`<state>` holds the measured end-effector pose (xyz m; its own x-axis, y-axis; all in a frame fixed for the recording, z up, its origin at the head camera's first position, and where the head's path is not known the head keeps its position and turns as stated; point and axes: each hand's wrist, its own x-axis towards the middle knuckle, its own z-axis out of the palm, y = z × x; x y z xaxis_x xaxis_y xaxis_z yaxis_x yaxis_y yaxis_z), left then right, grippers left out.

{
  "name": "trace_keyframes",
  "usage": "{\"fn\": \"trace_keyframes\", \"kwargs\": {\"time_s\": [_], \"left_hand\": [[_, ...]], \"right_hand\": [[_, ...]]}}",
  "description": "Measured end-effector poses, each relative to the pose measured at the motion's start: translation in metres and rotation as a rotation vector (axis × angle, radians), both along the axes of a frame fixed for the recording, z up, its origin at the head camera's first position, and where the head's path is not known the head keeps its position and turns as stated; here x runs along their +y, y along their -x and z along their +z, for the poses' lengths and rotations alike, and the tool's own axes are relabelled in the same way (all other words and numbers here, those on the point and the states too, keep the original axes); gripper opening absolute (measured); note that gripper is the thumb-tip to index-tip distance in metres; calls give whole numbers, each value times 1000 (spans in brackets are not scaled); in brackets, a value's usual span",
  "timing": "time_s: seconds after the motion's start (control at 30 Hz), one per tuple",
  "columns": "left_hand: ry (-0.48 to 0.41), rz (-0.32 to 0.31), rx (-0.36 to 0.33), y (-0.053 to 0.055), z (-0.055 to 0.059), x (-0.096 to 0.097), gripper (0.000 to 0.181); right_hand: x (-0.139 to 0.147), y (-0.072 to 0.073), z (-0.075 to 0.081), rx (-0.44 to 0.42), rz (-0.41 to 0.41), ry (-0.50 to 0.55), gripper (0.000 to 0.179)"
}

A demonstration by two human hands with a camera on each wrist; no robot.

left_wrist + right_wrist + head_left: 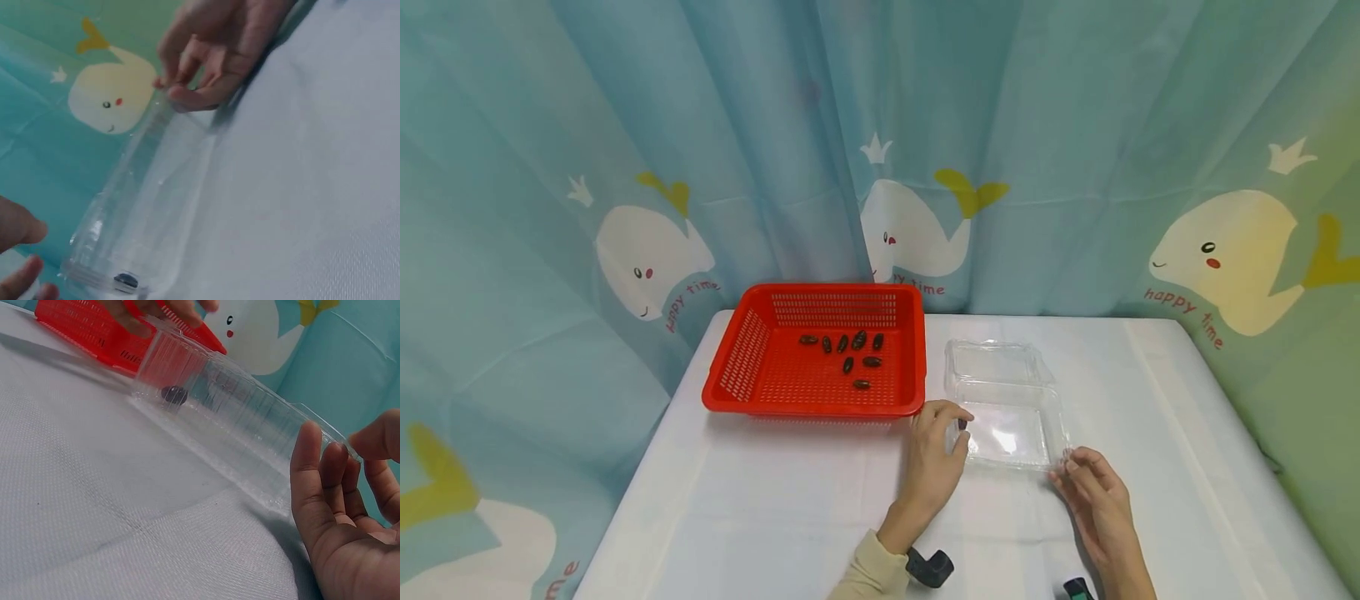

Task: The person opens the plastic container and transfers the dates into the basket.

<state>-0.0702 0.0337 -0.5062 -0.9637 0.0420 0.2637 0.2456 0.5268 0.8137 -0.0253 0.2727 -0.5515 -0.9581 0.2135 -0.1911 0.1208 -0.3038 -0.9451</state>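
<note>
A clear plastic clamshell box [1052,421] lies with its lid [996,362] folded back on the table. At its front right corner my right hand [1097,496] pinches the rim between thumb and fingers, also visible in the right wrist view. Over the left edge is my left hand [931,458], thumb and fingers apart with nothing between them. One small dark oval piece [174,395], shiny and olive-like, lies inside the box at that end, below the left fingers. Several similar dark pieces [872,362] are spread in a red basket [820,410].
The red basket stands just left of the box, at the back of the white table [760,517]. A blue curtain [1060,125] with whale pictures hangs behind the table. Dark straps [931,568] show at my wrists.
</note>
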Motion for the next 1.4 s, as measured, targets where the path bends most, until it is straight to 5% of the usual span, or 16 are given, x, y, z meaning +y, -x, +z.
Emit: {"fn": "trace_keyframes", "kwargs": {"time_s": [0.27, 0.43, 0.67, 0.87, 1.2, 1.4], "left_hand": [[116, 44, -16, 6, -10, 8, 25], [319, 45, -52, 11, -9, 10, 29], [674, 77, 217, 15, -4, 18, 27], [745, 106, 317, 20, -1, 21, 25], [757, 113, 299, 30, 4, 22, 18], [760, 78, 81, 33, 4, 20, 22]], "right_hand": [[-1, 1, 0, -20, -6, -26, 14], [-2, 0, 2, -29, -7, -42, 13], [-2, -1, 0, -15, -9, -25, 13], [-2, -1, -1, -7, 3, 6, 16], [-2, 1, 2, 11, 7, 0, 14], [-2, 0, 2, 22, 16, 12, 17]]}}
